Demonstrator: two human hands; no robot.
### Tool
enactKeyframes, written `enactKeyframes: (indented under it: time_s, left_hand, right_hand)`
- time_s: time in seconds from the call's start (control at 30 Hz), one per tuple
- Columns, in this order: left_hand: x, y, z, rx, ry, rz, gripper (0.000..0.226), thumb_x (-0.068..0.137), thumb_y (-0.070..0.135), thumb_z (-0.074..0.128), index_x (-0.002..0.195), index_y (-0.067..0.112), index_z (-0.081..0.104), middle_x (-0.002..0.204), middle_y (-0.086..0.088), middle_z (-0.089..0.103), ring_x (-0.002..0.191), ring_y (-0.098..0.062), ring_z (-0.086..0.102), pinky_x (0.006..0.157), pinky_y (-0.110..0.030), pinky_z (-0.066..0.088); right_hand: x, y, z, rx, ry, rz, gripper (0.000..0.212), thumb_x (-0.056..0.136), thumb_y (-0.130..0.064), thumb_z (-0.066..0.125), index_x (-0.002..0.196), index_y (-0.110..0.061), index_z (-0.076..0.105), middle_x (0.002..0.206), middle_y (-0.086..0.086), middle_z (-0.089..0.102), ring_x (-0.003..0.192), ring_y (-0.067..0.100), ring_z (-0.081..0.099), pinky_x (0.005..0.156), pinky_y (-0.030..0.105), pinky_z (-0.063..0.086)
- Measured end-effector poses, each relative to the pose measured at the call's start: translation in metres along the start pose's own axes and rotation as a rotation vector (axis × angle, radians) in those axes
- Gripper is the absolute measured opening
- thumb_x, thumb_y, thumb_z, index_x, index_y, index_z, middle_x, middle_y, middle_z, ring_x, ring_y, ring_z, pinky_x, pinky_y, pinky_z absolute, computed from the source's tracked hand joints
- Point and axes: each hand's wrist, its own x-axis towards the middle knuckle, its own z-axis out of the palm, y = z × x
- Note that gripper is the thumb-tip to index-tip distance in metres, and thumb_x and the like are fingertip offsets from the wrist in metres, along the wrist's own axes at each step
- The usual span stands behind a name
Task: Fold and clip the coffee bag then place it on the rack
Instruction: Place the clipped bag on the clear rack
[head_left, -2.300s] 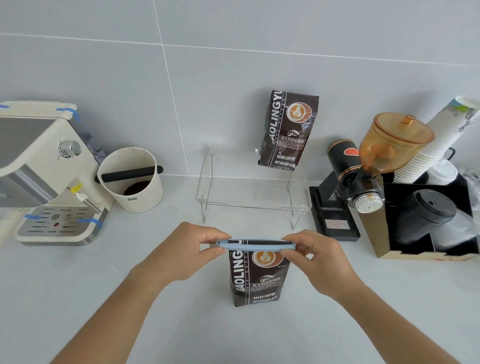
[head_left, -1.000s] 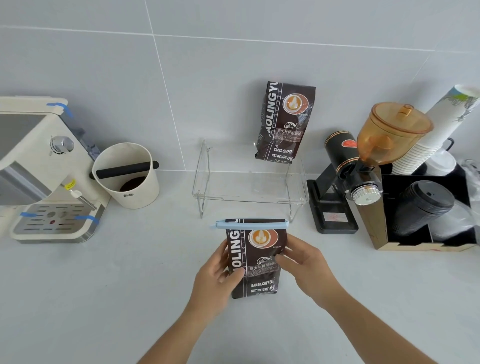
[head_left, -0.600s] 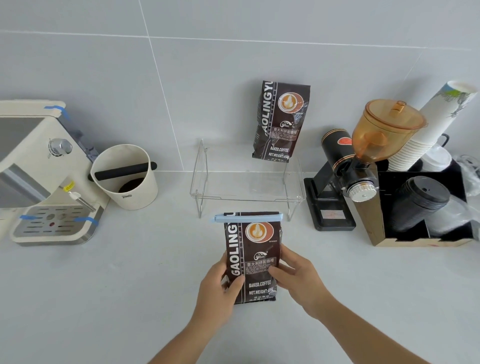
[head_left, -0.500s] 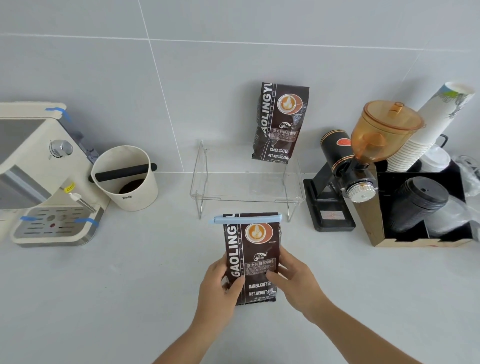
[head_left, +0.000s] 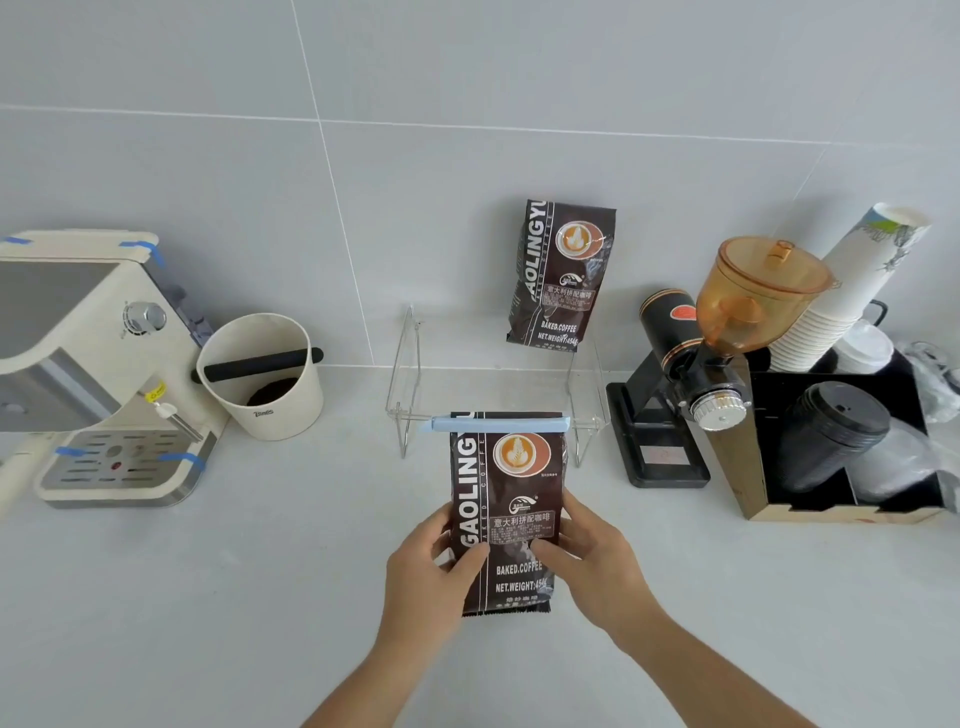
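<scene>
Coffee bag (head_left: 506, 514): dark brown, upright, blue clip (head_left: 500, 424) across top.

The clipped coffee bag (head_left: 506, 512) is standing before the rack (head_left: 498, 395); a second bag (head_left: 563, 273) is sitting on it, knock box (head_left: 260, 376) lying left, grinder (head_left: 691, 374) right.

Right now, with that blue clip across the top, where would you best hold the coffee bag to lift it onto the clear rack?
Probably the lower body of the clipped coffee bag, from both sides, as the left hand and right hand do. It stands upright, tall and narrow, so its side edges are open. The blue clip is thin; pulling on it might slide it off. The rack stands just behind.
</scene>
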Motion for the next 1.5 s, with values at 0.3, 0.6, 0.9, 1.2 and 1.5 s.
enactKeyframes:
  time_s: [0.3, 0.6, 0.9, 1.2, 1.5]
  left_hand:
    - [0.033, 0.065, -0.017, -0.026, 0.048, 0.128, 0.039, 0.075, 0.021, 0.078, 0.107, 0.040, 0.066, 0.095, 0.034, 0.070, 0.091, 0.012, 0.064, 0.058, -0.007, 0.051]
    - [0.088, 0.120, -0.040, -0.002, 0.100, 0.241, 0.033, 0.072, 0.029, 0.079, 0.099, 0.044, 0.067, 0.090, 0.034, 0.070, 0.085, 0.013, 0.065, 0.061, -0.005, 0.049]
    - [0.154, 0.155, -0.051, -0.048, 0.116, 0.308, 0.031, 0.073, 0.029, 0.076, 0.103, 0.035, 0.070, 0.092, 0.028, 0.073, 0.086, 0.003, 0.069, 0.072, -0.017, 0.054]
    - [0.218, 0.146, -0.052, -0.103, 0.060, 0.244, 0.032, 0.074, 0.022, 0.078, 0.105, 0.026, 0.071, 0.098, 0.009, 0.078, 0.090, -0.008, 0.073, 0.075, -0.030, 0.060]
    - [0.249, 0.119, -0.039, -0.104, 0.046, 0.191, 0.030, 0.077, 0.017, 0.077, 0.105, 0.027, 0.070, 0.100, 0.009, 0.077, 0.091, -0.009, 0.073, 0.079, -0.032, 0.060]
  right_hand:
    - [0.032, -0.067, -0.001, 0.038, 0.006, -0.124, 0.053, 0.089, -0.013, 0.066, 0.123, -0.053, 0.058, 0.109, 0.000, 0.077, 0.101, 0.022, 0.072, 0.083, 0.044, 0.060]
    - [0.080, -0.133, 0.001, 0.005, 0.006, -0.201, 0.048, 0.089, -0.019, 0.067, 0.121, -0.053, 0.058, 0.100, -0.008, 0.079, 0.089, 0.013, 0.076, 0.072, 0.035, 0.062]
    - [0.135, -0.182, 0.010, -0.063, 0.040, -0.330, 0.048, 0.088, -0.019, 0.064, 0.118, -0.056, 0.058, 0.101, -0.014, 0.079, 0.089, 0.008, 0.075, 0.068, 0.023, 0.058]
    - [0.185, -0.175, 0.028, -0.180, 0.120, -0.357, 0.062, 0.090, -0.010, 0.061, 0.135, -0.050, 0.044, 0.115, -0.018, 0.073, 0.108, 0.004, 0.067, 0.098, 0.038, 0.054]
    - [0.219, -0.146, 0.029, -0.205, 0.118, -0.281, 0.078, 0.086, -0.001, 0.059, 0.139, -0.054, 0.037, 0.120, -0.021, 0.070, 0.113, 0.003, 0.063, 0.102, 0.037, 0.050]
